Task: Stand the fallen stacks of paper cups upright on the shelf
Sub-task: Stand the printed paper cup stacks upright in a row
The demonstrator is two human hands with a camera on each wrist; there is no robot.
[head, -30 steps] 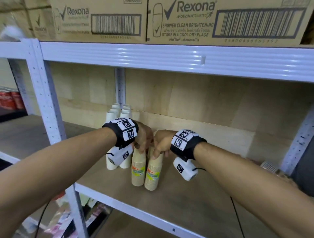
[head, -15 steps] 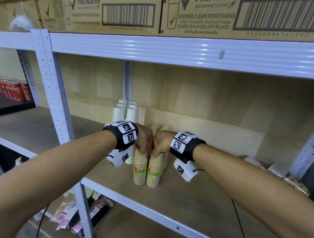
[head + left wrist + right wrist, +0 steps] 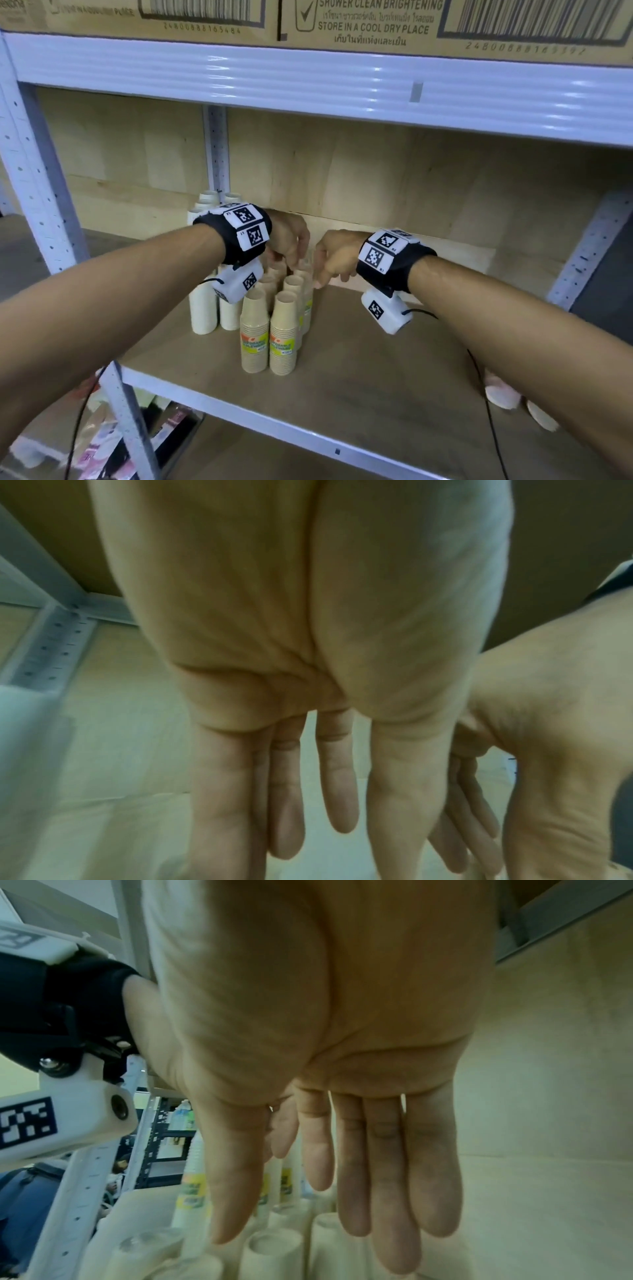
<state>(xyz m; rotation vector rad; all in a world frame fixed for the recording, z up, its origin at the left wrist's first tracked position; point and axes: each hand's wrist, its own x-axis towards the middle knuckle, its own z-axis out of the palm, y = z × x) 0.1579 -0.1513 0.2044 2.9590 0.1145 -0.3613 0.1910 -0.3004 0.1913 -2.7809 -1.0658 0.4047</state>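
Observation:
Two brown paper cup stacks (image 3: 254, 337) (image 3: 283, 334) with yellow labels stand upright near the front of the wooden shelf (image 3: 376, 377). More brown stacks (image 3: 301, 284) stand close behind them. My left hand (image 3: 291, 241) hovers over the rear stacks, its fingers (image 3: 337, 777) straight and holding nothing. My right hand (image 3: 334, 262) is just to their right, fingers (image 3: 383, 1177) also straight and free. In the right wrist view the labelled stacks (image 3: 193, 1191) stand beyond my thumb. Pale cups (image 3: 501, 394) lie on the shelf under my right forearm.
White cup stacks (image 3: 202, 308) stand upright left of the brown ones, against the rear post. A white steel beam (image 3: 308, 82) with cardboard boxes (image 3: 205, 17) on top runs low overhead. A perforated upright (image 3: 34, 171) stands at the left. Another pale cup (image 3: 543, 416) lies at far right.
Both hands have let go of the tops of the two front brown stacks and drawn apart. The stacks now stand free. My head has moved closer and lower.

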